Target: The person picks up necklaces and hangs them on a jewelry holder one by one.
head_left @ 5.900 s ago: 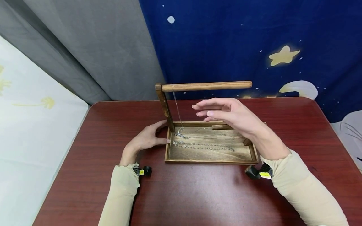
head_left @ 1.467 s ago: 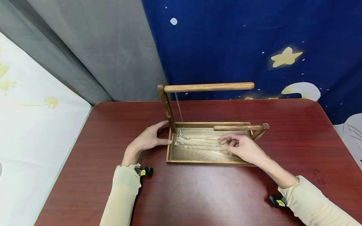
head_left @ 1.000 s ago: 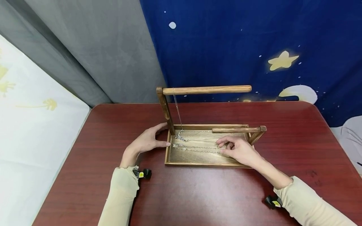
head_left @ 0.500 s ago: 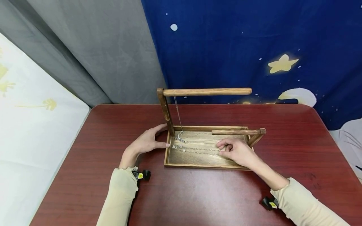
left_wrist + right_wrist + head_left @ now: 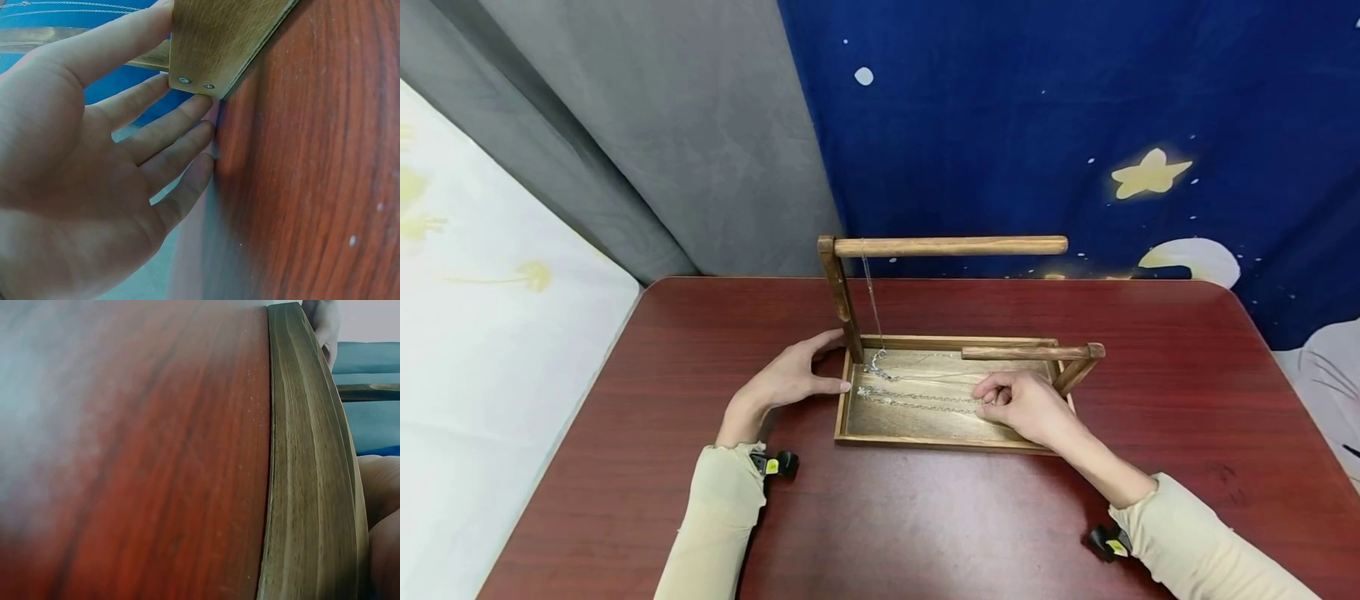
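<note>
A wooden jewellery stand's tray sits on the table in the head view. My left hand rests against the tray's left end, thumb at the rim. In the left wrist view its fingers are extended, their tips by the tray's corner. Inside the tray, my right hand pinches the right end of a silver chain necklace, whose flower-like beads lie at the left. The fingertips' contact is partly hidden. Another necklace hangs from the upper bar, its pendant low over the tray.
A shorter, lower bar juts left from the stand's right post, just above my right hand. Thin chains lie behind the pinched necklace. The reddish table ends at a blue curtain.
My right hand was raised beneath the upper bar; it has since come down into the tray and closed its fingertips at the chain, shifting slightly left. My left hand stays at the tray's end.
</note>
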Available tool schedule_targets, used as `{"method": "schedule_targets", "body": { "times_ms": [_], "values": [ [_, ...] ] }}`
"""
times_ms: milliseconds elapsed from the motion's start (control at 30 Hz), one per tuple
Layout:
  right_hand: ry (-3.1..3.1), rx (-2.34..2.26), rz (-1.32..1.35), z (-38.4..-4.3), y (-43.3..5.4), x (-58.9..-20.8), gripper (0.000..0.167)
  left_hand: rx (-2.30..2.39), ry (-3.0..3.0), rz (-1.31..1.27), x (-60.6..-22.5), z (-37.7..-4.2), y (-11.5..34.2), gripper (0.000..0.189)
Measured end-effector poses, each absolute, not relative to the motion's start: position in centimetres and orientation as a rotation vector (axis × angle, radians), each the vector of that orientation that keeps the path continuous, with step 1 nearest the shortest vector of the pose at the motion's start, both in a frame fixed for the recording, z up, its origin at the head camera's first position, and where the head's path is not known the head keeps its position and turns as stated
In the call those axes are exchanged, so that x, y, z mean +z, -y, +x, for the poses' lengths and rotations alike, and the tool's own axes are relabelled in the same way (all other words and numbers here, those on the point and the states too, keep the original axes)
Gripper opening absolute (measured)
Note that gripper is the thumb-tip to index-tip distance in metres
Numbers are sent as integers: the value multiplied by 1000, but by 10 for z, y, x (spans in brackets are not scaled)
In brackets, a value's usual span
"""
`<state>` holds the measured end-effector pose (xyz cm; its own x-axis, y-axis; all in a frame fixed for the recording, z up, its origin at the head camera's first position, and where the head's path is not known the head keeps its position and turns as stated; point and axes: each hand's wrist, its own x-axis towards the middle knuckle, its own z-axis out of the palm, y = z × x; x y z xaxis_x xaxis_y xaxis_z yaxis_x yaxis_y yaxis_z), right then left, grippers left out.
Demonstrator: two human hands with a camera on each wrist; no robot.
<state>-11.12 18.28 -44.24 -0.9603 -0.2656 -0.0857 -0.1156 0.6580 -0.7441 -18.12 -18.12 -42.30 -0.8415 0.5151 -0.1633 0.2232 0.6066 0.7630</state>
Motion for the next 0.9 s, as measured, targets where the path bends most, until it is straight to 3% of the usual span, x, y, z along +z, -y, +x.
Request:
{"method": "schedule_targets", "body": {
  "times_ms": [900],
  "values": [
    [-2686,-1160,-380,-112,-187,-439,10,1123,-2471,616,-427,-184,180,84]
  ]
}}
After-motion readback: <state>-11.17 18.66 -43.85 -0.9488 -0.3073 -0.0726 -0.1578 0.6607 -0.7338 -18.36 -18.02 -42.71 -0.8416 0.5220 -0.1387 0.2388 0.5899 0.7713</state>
